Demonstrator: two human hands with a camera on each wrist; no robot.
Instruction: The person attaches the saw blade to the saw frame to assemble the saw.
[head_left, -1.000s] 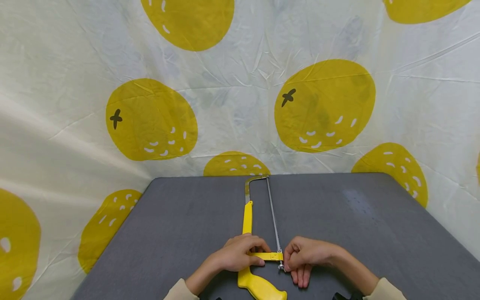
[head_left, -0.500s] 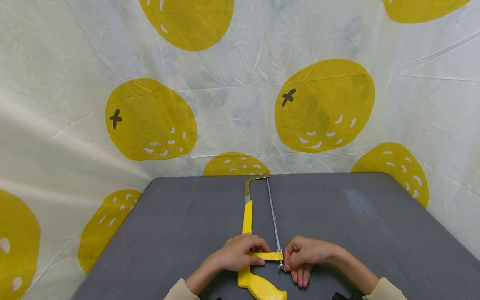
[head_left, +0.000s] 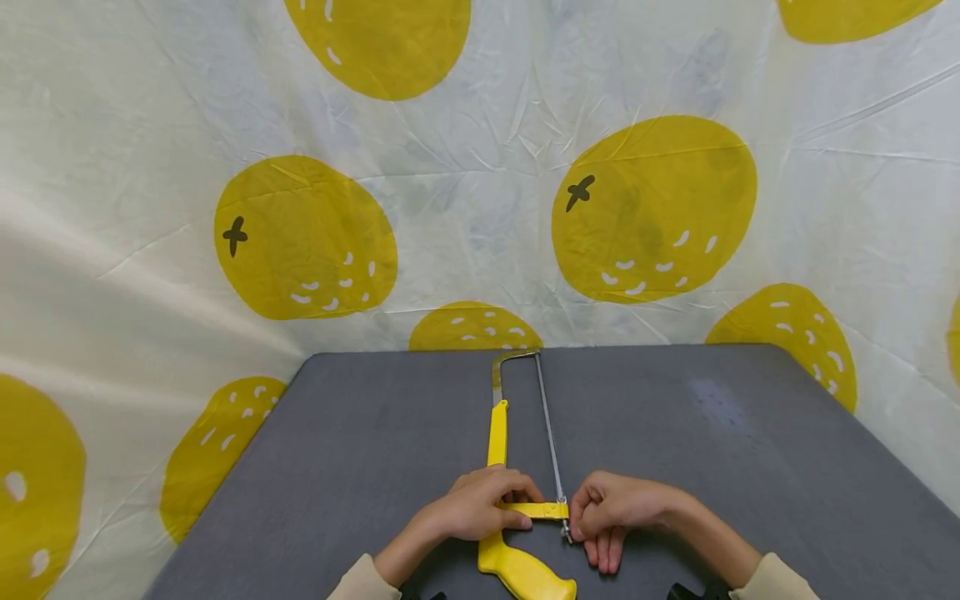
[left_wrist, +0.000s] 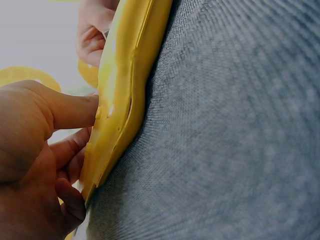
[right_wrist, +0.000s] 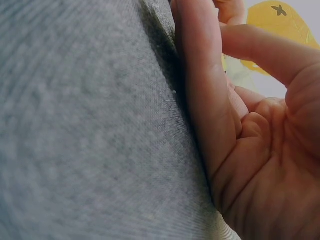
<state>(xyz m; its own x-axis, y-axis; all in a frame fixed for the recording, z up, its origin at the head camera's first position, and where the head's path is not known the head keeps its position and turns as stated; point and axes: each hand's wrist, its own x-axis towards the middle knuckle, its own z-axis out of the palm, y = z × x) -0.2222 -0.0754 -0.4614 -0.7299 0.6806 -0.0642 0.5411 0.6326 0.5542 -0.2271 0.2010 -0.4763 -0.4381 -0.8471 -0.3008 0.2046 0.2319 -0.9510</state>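
A hacksaw (head_left: 497,433) with a yellow frame and handle lies flat on the grey table, its thin metal blade (head_left: 548,425) to the right and its handle toward me. My left hand (head_left: 480,504) grips the frame where the short yellow arm meets the handle; in the left wrist view the thumb presses the yellow handle (left_wrist: 120,85). At the near end of the blade is a small metal wing nut (head_left: 566,532). My right hand (head_left: 611,508) pinches at it with thumb and forefinger, other fingers resting on the table. In the right wrist view those fingers hide the nut.
The grey table (head_left: 375,433) spreads to both sides of the saw. Behind and to the left hangs a pale cloth (head_left: 465,208) printed with big yellow fruit. The saw's front end reaches close to the table's far edge.
The wing nut has turned a little beside my right fingertips. Both hands and the hacksaw stay in almost the same place; the head view shifts slightly.
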